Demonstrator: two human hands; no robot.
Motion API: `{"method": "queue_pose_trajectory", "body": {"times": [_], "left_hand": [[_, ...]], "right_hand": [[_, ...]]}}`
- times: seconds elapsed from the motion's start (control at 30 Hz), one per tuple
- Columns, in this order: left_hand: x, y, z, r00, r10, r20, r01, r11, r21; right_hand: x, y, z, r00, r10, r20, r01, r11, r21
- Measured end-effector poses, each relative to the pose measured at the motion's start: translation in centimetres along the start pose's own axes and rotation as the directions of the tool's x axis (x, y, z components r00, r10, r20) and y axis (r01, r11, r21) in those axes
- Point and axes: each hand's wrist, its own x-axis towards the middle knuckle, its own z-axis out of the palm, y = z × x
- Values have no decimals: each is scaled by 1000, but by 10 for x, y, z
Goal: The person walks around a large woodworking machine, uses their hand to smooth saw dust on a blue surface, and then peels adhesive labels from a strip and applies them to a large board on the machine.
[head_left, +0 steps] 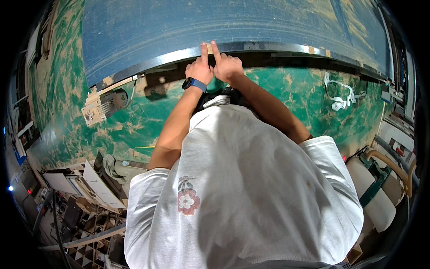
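Both my hands are at the near edge of a dusty blue conveyor belt (233,22), side by side. My left hand (200,69), with a dark watch on a blue strap (195,84) at its wrist, stretches its index finger forward while the other fingers are curled. In the same pose, my right hand (227,67) points its index finger onto the belt's shiny rounded edge (172,57). The two fingertips lie close together, slightly apart. Neither hand holds anything. The thumbs are mostly hidden.
A grey finned motor (101,110) with a cable sits below the belt's left end. White strapping (341,96) lies on the dusty green floor (286,85) at right. Leaning panels (101,184) stand behind at left; pale rounded bags (371,197) stand at right.
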Motion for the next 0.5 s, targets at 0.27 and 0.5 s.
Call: {"method": "queue_pose_trajectory", "body": {"times": [0.27,0.5], "left_hand": [[0,0,1,1000,-22,22,22,1000,0],[-15,-2,6,995,-54,-78,51,998,-38]], "right_hand": [[0,-1,-4,1000,-3,14,3,1000,16],[-13,21,8,990,55,-126,-34,986,161]]}}
